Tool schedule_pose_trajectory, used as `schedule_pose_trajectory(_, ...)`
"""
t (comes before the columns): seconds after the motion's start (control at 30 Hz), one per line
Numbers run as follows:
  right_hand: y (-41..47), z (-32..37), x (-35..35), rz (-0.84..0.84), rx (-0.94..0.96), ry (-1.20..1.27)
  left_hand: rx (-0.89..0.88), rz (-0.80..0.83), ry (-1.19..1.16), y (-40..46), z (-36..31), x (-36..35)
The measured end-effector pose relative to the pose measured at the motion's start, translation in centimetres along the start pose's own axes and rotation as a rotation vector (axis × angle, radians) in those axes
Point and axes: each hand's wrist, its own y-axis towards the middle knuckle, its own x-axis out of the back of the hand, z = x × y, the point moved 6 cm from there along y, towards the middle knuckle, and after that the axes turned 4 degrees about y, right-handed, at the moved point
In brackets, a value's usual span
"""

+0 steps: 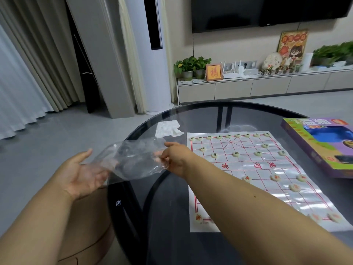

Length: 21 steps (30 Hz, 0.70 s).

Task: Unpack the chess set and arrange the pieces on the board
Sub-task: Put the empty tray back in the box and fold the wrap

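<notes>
Nearest me: left hand, palm up, fingers loosely spread, touching one end of a crumpled clear plastic bag. Right hand, fingers pinching the bag's other end, over the round dark glass table. Beyond: white paper chess board with red grid, cream round chess pieces set out on it. Farther: crumpled white tissue; purple game box at right.

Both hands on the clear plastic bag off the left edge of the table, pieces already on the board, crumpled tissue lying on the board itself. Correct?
Not quite: the crumpled tissue lies on the glass table, beyond the board's far left corner, not on it. The head view shows it. The rest holds: left hand and right hand hold the clear plastic bag, pieces on the board.
</notes>
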Motion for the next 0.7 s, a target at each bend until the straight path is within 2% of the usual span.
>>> schedule_pose_trajectory(0.17, 0.4, -0.9, 0.8, -0.013, -0.027, -0.130, -0.083, -0.180, 0.089, 2.0, 0.1, 0.4)
schedule_pose_trajectory(0.4, 0.4, 0.0, 2.0, -0.083, 0.139, -0.226, -0.148, 0.011, 0.259, 0.9, -0.6, -2.7)
schedule_pose_trajectory(0.57, -1.1, 2.2, 2.4, -0.021, 0.185, -0.254, -0.211, -0.028, 0.422, 0.7, -1.7, -3.7)
schedule_pose_trajectory(0.7, -1.5, 2.9, 2.2, 0.057, 0.143, -0.272, -0.308, -0.051, 0.428, 0.5, -2.5, -4.1)
